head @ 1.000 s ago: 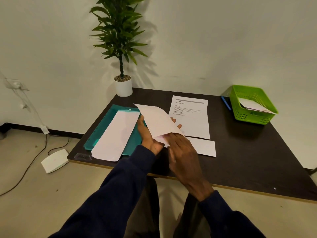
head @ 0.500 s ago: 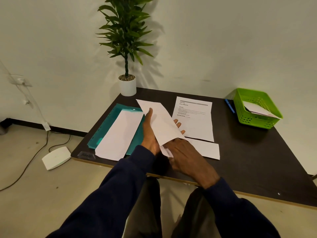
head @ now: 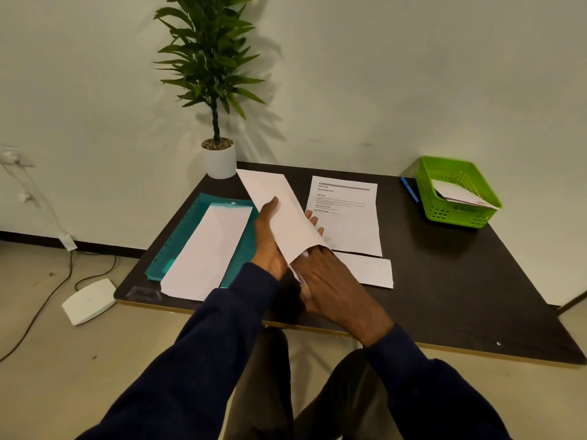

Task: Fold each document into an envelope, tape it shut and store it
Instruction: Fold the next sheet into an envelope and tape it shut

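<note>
My left hand (head: 266, 239) holds a long white envelope (head: 279, 208) tilted above the dark table, thumb on its left edge and fingertips showing past its right edge. My right hand (head: 330, 287) is at the envelope's near open end, fingers tucked into it with a bit of white folded paper (head: 297, 274) showing there. A printed document (head: 346, 214) lies flat on the table behind, with a white paper strip (head: 368, 268) in front of it. Another white envelope (head: 206, 252) lies on a teal folder (head: 187, 227).
A green basket (head: 457, 214) with a white envelope inside stands at the table's far right, a blue pen (head: 409, 190) beside it. A potted plant (head: 219, 154) sits at the back corner. A clear tape dispenser (head: 143, 293) rests at the near left edge. White box and cables lie on the floor.
The envelope has risen and stretched further away from me in my left hand. My right hand has pushed forward into its near opening. The view has shifted slightly.
</note>
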